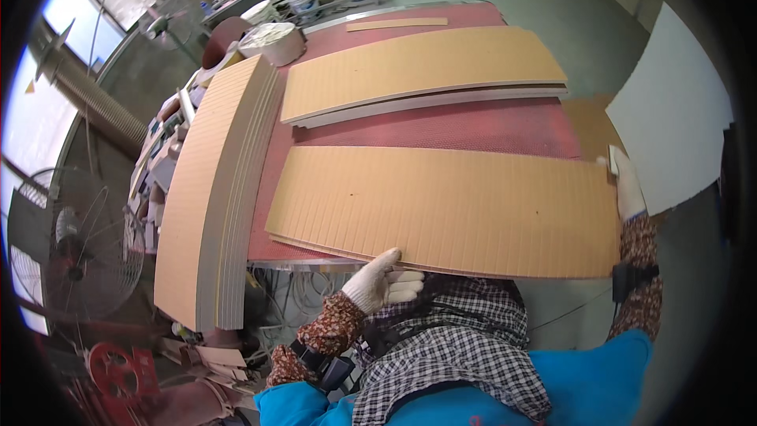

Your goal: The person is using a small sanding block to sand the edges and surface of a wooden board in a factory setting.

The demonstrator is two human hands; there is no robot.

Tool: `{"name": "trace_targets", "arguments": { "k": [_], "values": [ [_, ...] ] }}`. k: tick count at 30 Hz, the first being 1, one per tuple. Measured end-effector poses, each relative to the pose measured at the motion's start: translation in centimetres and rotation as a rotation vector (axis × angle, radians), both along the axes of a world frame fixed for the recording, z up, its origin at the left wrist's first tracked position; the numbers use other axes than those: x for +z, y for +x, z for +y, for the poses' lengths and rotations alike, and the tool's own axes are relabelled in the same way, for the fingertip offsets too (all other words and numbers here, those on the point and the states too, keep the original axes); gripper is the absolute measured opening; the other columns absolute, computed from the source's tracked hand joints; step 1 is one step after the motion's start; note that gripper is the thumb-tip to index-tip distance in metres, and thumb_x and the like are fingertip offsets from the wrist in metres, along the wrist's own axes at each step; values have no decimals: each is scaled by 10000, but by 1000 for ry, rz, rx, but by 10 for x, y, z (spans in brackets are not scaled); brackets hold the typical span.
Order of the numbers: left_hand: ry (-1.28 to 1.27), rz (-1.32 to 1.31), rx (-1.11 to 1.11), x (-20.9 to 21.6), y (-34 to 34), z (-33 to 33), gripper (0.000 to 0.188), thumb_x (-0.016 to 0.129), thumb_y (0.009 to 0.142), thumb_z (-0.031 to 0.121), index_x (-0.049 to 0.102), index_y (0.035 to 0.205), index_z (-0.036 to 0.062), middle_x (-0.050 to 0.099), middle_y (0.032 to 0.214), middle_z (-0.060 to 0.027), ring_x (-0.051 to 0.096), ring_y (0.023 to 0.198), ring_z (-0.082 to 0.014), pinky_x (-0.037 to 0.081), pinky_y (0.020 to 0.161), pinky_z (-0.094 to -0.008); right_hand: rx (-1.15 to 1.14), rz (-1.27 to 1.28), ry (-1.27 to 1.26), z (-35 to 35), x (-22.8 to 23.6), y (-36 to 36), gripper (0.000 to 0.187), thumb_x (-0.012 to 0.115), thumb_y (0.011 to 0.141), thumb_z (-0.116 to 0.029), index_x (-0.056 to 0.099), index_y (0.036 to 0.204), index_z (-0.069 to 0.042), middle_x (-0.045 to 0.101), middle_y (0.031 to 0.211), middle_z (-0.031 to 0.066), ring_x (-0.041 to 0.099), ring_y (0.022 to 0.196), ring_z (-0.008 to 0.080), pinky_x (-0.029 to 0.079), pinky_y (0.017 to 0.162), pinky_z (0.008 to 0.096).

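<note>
Loosely, the spread left hand (384,281) is thumbing the grooved panel (449,209) mid-frame; the right hand (628,187), closure unclear, is touching its end; uneven support may be risking slippage.

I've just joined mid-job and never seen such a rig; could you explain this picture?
It comes from a fisheye camera worn on a person's head, looking down, so straight edges look bent. There is no robot: you see the person's own gloved hands. On the red table lie the front board, more boards behind it and a thin strip at the back. A taller stack runs along the left. The left hand has its thumb at the front board's near edge, fingers extended. The right hand is at its right end; its grip isn't clear.
</note>
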State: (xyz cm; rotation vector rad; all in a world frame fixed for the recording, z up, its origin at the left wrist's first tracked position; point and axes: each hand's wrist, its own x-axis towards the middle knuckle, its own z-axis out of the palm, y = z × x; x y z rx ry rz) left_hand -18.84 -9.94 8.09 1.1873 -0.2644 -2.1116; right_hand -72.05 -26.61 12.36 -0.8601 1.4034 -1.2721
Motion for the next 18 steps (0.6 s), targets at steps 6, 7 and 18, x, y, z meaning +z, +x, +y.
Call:
{"name": "trace_targets", "arguments": {
  "k": [6, 7, 18],
  "values": [
    [-97, -350, -388, 44, 9, -42, 515, 609, 1079, 414, 627, 1236, -76, 745, 1001, -158, 737, 829, -231, 627, 744, -343, 121, 859, -12, -25, -40, -22, 480, 474, 1063, -387, 645, 1094, 60, 694, 985, 180, 663, 952, 316, 485, 885, 454],
    [-206, -414, -323, 52, 19, -55, 480, 635, 1068, 370, 623, 1254, -72, 746, 994, -144, 732, 827, -215, 625, 740, -336, 111, 920, -30, -18, -41, -13, 508, 439, 1053, -386, 629, 1101, 82, 682, 1031, 272, 652, 984, 402, 479, 895, 481],
    [-329, -1736, 100, 22, 177, -251, 1022, 839, 771, 343, 366, 1599, -25, 487, 1576, -282, 498, 1456, -399, 423, 1209, -444, 91, 1045, -138, -98, -12, -17, 506, 453, 1066, -393, 626, 1070, 82, 672, 994, 241, 635, 948, 367, 478, 852, 436]
  ]
}}
